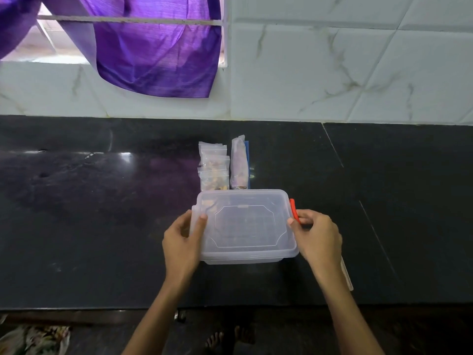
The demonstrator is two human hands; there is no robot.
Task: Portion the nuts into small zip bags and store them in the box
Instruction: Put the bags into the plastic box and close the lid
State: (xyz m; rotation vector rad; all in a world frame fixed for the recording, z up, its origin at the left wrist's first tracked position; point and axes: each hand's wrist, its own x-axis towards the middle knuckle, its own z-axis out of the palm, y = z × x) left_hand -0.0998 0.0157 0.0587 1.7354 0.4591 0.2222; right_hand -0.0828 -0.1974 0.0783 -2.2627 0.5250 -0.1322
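Note:
A clear plastic box point(245, 226) with its lid on stands on the black counter near the front edge. My left hand point(183, 242) grips its left side, thumb on the lid. My right hand point(317, 237) holds the right side at the orange clip point(293, 210). Behind the box lie several small zip bags point(214, 166) with nuts in them, overlapping in a column. Beside them to the right lies a longer clear bag point(239, 163) with a few nuts at its near end, on top of something blue.
The black stone counter point(102, 213) runs left and right, ending at a white tiled wall point(332, 73). A purple curtain point(153, 55) hangs at a window at the upper left. A pale flat strip point(346, 274) lies by my right forearm. Feet show on the floor below.

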